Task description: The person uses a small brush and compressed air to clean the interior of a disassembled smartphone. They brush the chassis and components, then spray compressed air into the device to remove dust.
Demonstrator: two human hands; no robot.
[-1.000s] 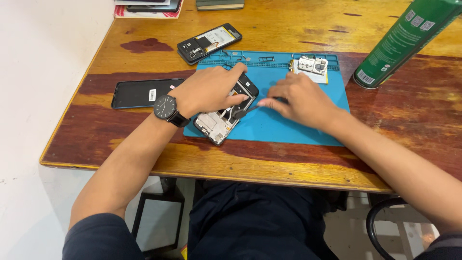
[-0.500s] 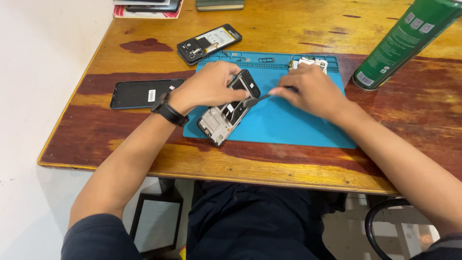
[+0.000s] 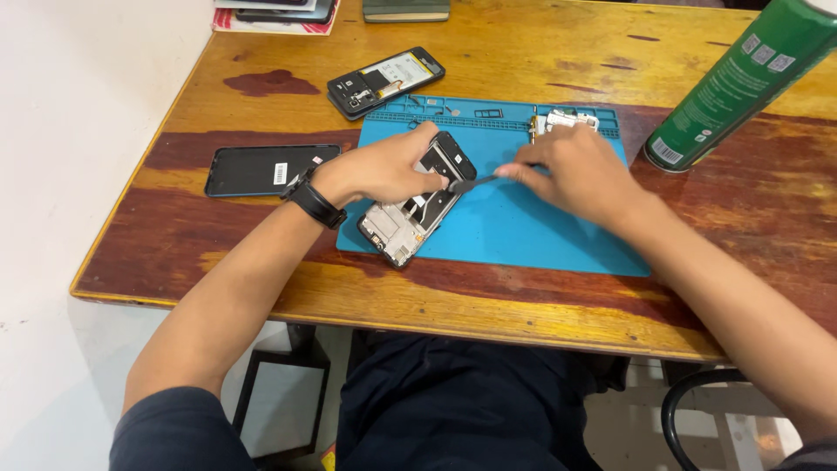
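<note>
An opened phone frame [image 3: 408,220] with its insides bare lies slanted on a blue work mat [image 3: 523,228]. My left hand [image 3: 382,167], with a black wristwatch [image 3: 312,201] on the wrist, grips the frame's upper end and holds it down. My right hand [image 3: 577,171] holds a thin dark tool [image 3: 472,183] whose tip touches the frame's upper edge next to my left fingers.
A black phone back panel [image 3: 266,169] lies left of the mat. Another opened phone [image 3: 385,81] lies behind it. A white part [image 3: 571,119] sits in the mat's top tray. A green spray can [image 3: 743,80] leans at right. Books lie at the far edge.
My right hand has slid right and up across the mat with the tool. The left hand has shifted slightly on the frame, which shows more.
</note>
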